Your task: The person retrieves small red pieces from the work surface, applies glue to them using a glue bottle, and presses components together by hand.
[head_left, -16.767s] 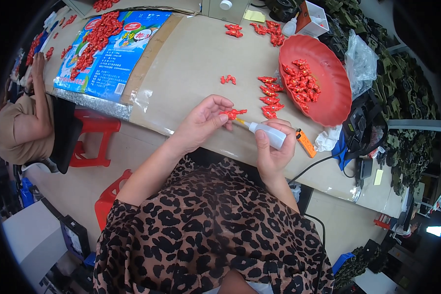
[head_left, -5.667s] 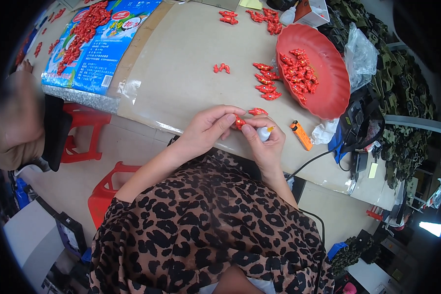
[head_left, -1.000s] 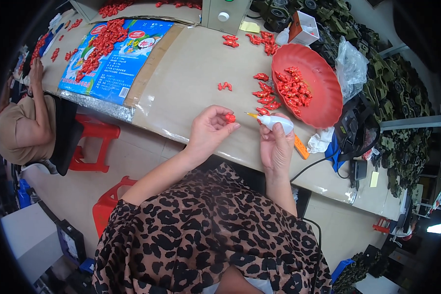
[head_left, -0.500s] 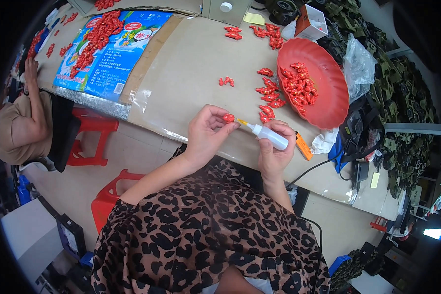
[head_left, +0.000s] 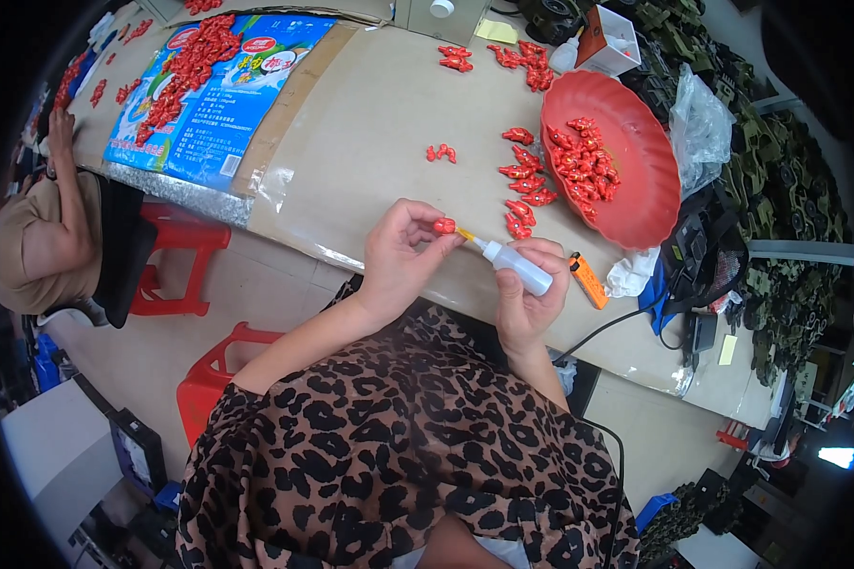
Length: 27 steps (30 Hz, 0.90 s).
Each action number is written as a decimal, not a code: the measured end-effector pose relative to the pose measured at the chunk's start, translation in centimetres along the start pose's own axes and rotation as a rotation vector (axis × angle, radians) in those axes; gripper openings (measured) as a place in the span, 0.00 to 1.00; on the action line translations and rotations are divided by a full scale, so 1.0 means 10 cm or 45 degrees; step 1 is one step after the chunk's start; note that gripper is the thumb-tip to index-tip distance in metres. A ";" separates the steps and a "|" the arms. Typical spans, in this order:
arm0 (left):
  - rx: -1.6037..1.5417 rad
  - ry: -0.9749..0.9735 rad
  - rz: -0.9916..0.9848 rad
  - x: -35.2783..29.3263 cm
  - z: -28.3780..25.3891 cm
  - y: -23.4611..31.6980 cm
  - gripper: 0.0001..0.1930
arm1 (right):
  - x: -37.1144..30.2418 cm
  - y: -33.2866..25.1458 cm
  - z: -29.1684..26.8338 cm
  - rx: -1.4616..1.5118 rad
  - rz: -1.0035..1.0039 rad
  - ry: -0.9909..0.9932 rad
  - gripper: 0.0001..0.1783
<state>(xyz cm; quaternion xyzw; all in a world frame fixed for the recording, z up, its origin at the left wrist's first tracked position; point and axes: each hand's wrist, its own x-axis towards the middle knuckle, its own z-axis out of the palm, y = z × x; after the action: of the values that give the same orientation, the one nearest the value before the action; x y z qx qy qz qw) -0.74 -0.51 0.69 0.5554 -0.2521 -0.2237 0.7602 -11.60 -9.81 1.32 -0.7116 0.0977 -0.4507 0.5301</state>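
Observation:
Between the thumb and fingers of my left hand [head_left: 404, 248] is a small glossy red piece [head_left: 444, 226]; its exact kind is too small to tell. My right hand [head_left: 533, 296] grips a white squeeze bottle [head_left: 520, 266], tilted so its yellow tip [head_left: 466, 233] meets or nearly meets the red piece. Both hands are over the table's near edge. Just beyond them lie a few small red pieces [head_left: 441, 153]. To their right, several larger red pieces [head_left: 522, 173] with light specks form a loose column beside a red scalloped bowl [head_left: 650, 185].
More red pieces [head_left: 588, 161] fill part of the bowl. An orange lighter-like object [head_left: 588, 281] and crumpled white tissue [head_left: 631, 274] lie at right. Blue printed cardboard [head_left: 194, 142] holds a red heap on the left. Another person [head_left: 52, 242] sits far left, near red stools [head_left: 209, 379].
Both hands keep nearly the same pose. The right hand and bottle have shifted slightly left, toward the red piece. The table scene moves a few pixels with the camera.

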 end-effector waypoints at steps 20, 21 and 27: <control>0.079 0.010 0.029 0.00 0.00 -0.02 0.12 | -0.02 0.01 -0.01 -0.053 0.008 -0.001 0.17; 0.081 0.009 0.037 0.00 0.00 -0.01 0.12 | -0.01 0.01 -0.01 -0.067 -0.003 -0.006 0.16; 0.072 0.012 0.054 0.00 -0.01 -0.02 0.12 | -0.01 0.02 -0.01 -0.089 -0.015 -0.003 0.16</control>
<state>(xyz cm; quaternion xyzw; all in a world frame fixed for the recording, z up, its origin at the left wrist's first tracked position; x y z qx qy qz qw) -0.70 -0.53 0.46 0.5721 -0.2665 -0.1979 0.7500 -11.70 -9.93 1.09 -0.7309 0.1086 -0.4492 0.5022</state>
